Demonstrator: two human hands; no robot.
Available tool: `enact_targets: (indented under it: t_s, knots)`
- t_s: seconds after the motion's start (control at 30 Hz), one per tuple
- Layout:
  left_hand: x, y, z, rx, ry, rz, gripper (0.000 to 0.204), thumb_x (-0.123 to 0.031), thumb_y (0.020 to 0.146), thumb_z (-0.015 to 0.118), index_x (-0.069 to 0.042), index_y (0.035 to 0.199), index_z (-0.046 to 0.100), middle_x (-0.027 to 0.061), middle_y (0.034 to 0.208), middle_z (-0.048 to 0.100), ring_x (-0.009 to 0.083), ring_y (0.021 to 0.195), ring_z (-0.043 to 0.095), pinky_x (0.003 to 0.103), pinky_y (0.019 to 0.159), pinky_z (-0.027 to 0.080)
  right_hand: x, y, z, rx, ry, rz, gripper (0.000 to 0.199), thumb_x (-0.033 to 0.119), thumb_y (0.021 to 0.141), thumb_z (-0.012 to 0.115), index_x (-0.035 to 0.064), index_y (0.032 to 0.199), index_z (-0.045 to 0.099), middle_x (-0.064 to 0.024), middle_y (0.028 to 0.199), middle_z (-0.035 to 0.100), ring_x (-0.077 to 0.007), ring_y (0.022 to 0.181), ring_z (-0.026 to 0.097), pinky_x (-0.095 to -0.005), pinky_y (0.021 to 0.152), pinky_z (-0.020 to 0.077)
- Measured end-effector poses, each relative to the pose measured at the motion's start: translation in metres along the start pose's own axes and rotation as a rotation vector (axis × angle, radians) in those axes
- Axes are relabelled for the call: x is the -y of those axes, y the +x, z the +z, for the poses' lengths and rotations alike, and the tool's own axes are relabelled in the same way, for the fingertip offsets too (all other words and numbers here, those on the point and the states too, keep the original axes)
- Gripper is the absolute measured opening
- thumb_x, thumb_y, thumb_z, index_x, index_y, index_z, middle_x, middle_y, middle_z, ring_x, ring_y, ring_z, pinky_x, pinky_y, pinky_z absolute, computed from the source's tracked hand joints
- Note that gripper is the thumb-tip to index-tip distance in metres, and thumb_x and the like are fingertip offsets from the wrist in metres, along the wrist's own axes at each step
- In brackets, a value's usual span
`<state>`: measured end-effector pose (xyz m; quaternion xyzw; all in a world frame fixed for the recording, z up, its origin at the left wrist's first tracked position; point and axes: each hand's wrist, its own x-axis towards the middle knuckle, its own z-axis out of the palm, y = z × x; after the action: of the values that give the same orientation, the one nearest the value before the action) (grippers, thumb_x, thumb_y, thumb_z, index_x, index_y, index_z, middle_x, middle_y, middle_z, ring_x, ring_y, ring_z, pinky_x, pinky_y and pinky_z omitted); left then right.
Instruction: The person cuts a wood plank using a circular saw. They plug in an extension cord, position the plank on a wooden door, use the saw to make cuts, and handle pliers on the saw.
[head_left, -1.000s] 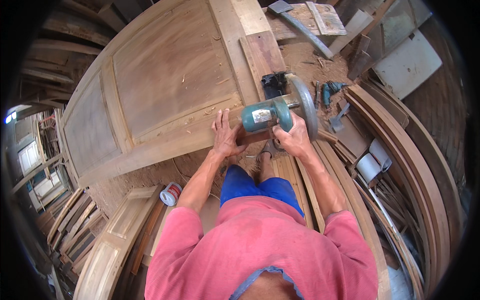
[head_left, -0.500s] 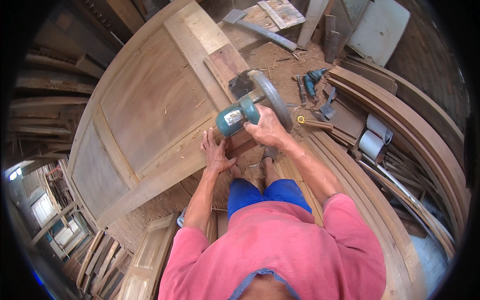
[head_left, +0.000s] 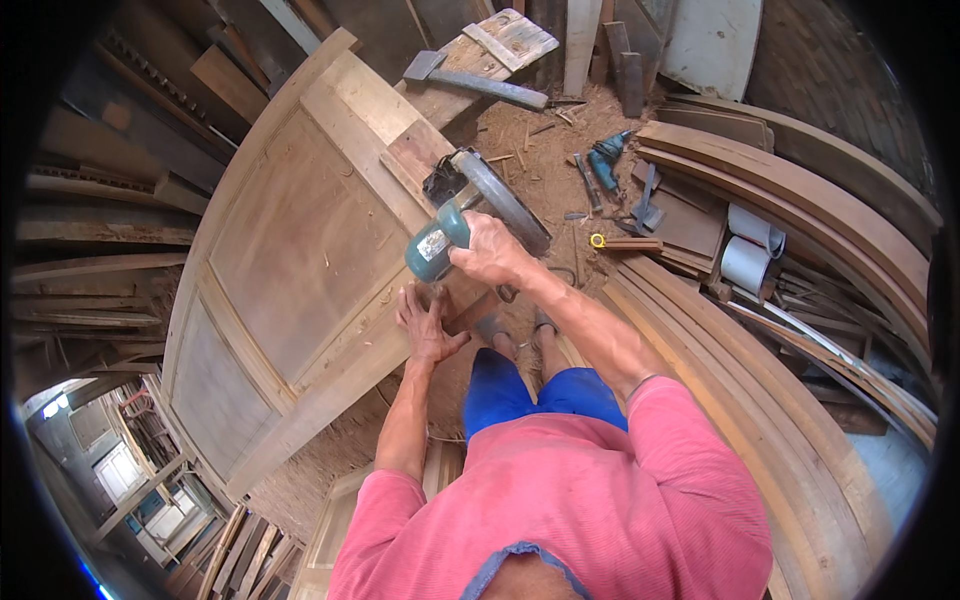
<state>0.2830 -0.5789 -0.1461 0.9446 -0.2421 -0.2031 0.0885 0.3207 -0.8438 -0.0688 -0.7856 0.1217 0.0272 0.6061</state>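
Observation:
My right hand (head_left: 490,250) is wrapped around the handle of a green-bodied circular saw (head_left: 430,252), whose round grey guard (head_left: 510,205) points away to the right. The saw sits at the near right edge of a large wooden panel door (head_left: 290,240) with a curved outer frame. Its blade is hidden from this view. My left hand (head_left: 428,332) rests on the door's edge rail just below the motor, fingers apart and holding nothing. A short reddish board (head_left: 418,150) lies on the door just beyond the saw.
Wood shavings cover the floor. On it lie a long-handled hammer (head_left: 485,87) on a board, a teal drill (head_left: 605,160), a chisel (head_left: 588,182) and a yellow tape measure (head_left: 598,240). Stacked planks (head_left: 740,390) run along my right; more timber (head_left: 100,230) stands at left.
The view has shifted, so the door and saw appear farther left. My right hand and the saw have moved slightly forward along the door; my left hand stays on the edge rail.

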Motion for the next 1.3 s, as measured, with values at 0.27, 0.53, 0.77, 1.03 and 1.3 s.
enact_targets:
  t_s: [0.27, 0.53, 0.77, 1.03, 1.3]
  knots:
    - [0.001, -0.003, 0.003, 0.005, -0.035, -0.027, 0.11, -0.049, 0.053, 0.094, -0.025, 0.151, 0.05, 0.033, 0.164, 0.015, 0.0537, 0.154, 0.008, 0.068, 0.119, 0.014, 0.007, 0.004, -0.001, 0.046, -0.052, 0.012, 0.053, 0.021, 0.079, 0.067, -0.0046, 0.125, 0.064, -0.0334, 0.114, 0.068, -0.0485, 0.112, 0.065, -0.0489, 0.1, 0.0519]
    - [-0.002, 0.0, 0.004, 0.002, -0.021, -0.007, 0.109, -0.048, 0.054, 0.093, -0.024, 0.151, 0.05, 0.036, 0.163, 0.016, 0.0542, 0.153, 0.011, 0.068, 0.119, 0.013, -0.007, 0.017, 0.006, 0.007, -0.063, -0.038, 0.04, 0.021, 0.077, 0.064, -0.0024, 0.109, 0.064, -0.0298, 0.107, 0.068, -0.0486, 0.106, 0.064, -0.0511, 0.095, 0.0524]
    - [0.006, -0.002, 0.009, -0.021, -0.048, -0.003, 0.107, -0.049, 0.054, 0.093, -0.025, 0.149, 0.051, 0.0342, 0.164, 0.013, 0.0533, 0.154, 0.008, 0.068, 0.119, 0.014, 0.005, 0.004, 0.007, -0.004, -0.143, 0.062, 0.041, 0.021, 0.081, 0.069, -0.0013, 0.115, 0.063, -0.0303, 0.107, 0.069, -0.0495, 0.105, 0.066, -0.0516, 0.094, 0.0537]
    - [0.007, -0.001, 0.005, -0.042, -0.035, -0.002, 0.111, -0.045, 0.051, 0.097, -0.029, 0.15, 0.049, 0.0288, 0.166, 0.013, 0.0523, 0.153, 0.01, 0.07, 0.117, 0.018, 0.042, -0.129, -0.062, -0.113, 0.002, 0.112, 0.041, 0.02, 0.082, 0.073, -0.0024, 0.116, 0.064, -0.0297, 0.1, 0.071, -0.0483, 0.093, 0.07, -0.0525, 0.085, 0.0564]
    - [0.002, -0.002, 0.007, -0.07, -0.028, 0.035, 0.111, -0.044, 0.05, 0.097, -0.03, 0.148, 0.048, 0.0298, 0.163, 0.017, 0.0536, 0.152, 0.014, 0.07, 0.117, 0.02, 0.014, -0.195, -0.097, -0.286, -0.021, 0.307, 0.037, 0.013, 0.082, 0.072, -0.0027, 0.116, 0.066, -0.0268, 0.102, 0.071, -0.0448, 0.097, 0.07, -0.0469, 0.086, 0.0559]
